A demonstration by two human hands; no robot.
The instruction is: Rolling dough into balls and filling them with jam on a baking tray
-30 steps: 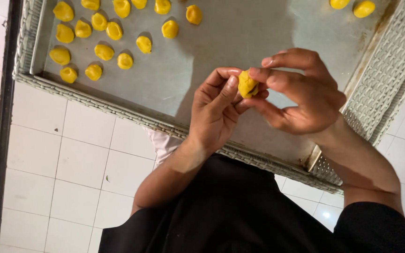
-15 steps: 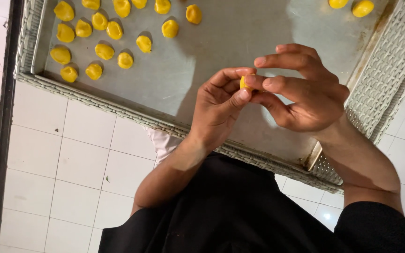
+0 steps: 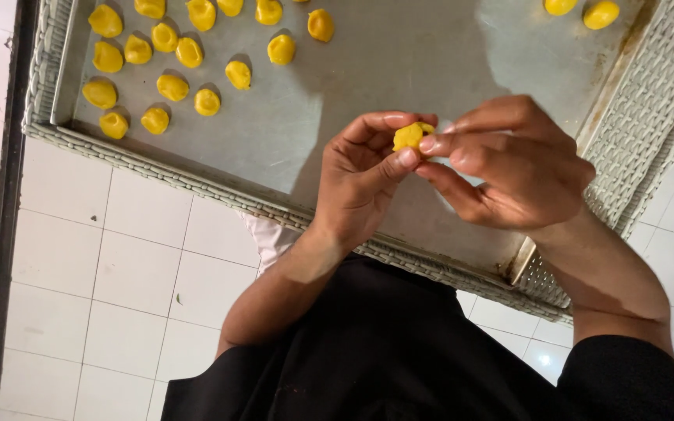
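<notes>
Dough piece (image 3: 409, 136), small and yellow, sits pinched between your two hands above the metal baking tray (image 3: 399, 70). That tray rests in a pale woven wicker frame (image 3: 649, 93) over a white tiled floor (image 3: 103, 265). Your right hand (image 3: 509, 168) closes fingertips on the piece from one side; your left hand (image 3: 360, 183) presses thumb and forefinger on the other. Shaped yellow pieces (image 3: 173, 86), perhaps hollowed, lie in rows at the tray's far corner.
</notes>
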